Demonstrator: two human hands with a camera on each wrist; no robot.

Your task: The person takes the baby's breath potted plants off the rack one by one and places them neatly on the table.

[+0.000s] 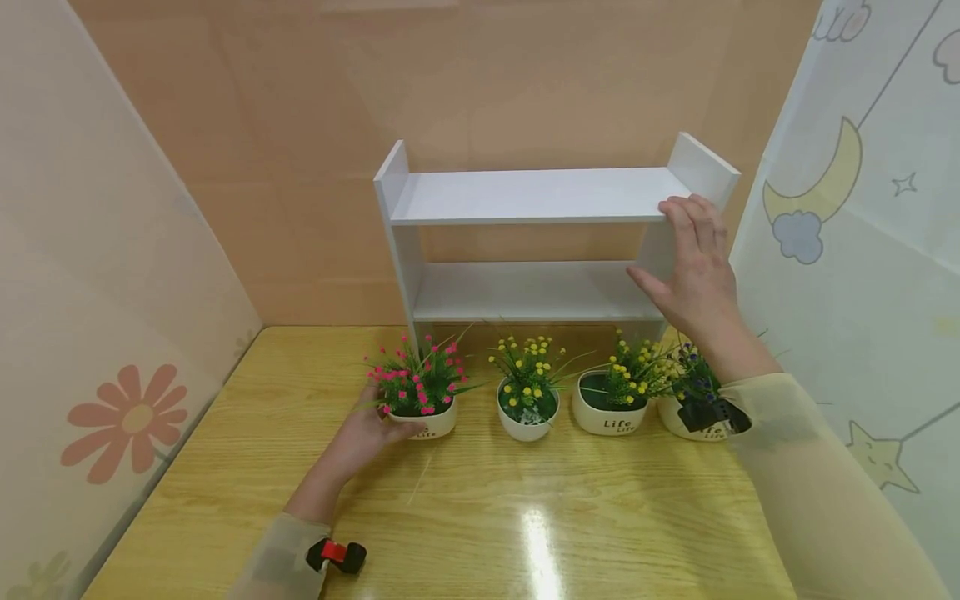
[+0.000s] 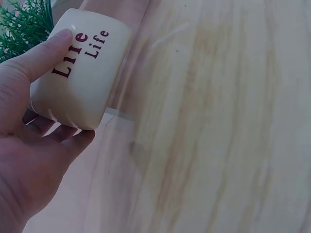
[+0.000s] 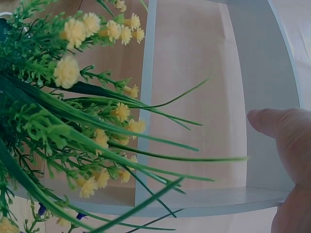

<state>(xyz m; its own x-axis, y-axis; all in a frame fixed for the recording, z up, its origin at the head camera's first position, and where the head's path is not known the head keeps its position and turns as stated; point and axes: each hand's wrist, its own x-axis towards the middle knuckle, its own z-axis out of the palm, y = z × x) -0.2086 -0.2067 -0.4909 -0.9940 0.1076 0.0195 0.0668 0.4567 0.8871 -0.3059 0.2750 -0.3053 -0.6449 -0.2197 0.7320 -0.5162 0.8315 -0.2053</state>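
My left hand [image 1: 365, 429] grips a white oval flowerpot [image 1: 438, 423] of pink artificial flowers [image 1: 420, 379] at the left of the row. In the left wrist view its thumb lies over the printed word "Life" and the fingers curl around the end of the pot [image 2: 92, 73]. At the white two-tier shelf [image 1: 525, 196], my right hand [image 1: 697, 271] touches the upper board's front edge near the right side panel, fingertips on top and thumb spread to the left. Only that hand's thumb [image 3: 274, 121] and part of the palm show in the right wrist view.
A round pot of yellow flowers [image 1: 528, 425], an oval pot of yellow flowers [image 1: 611, 417] and a pot with purple flowers [image 1: 693, 383] stand in front of the shelf. The right forearm partly covers the last. Patterned panels flank the wooden table [image 1: 465, 517].
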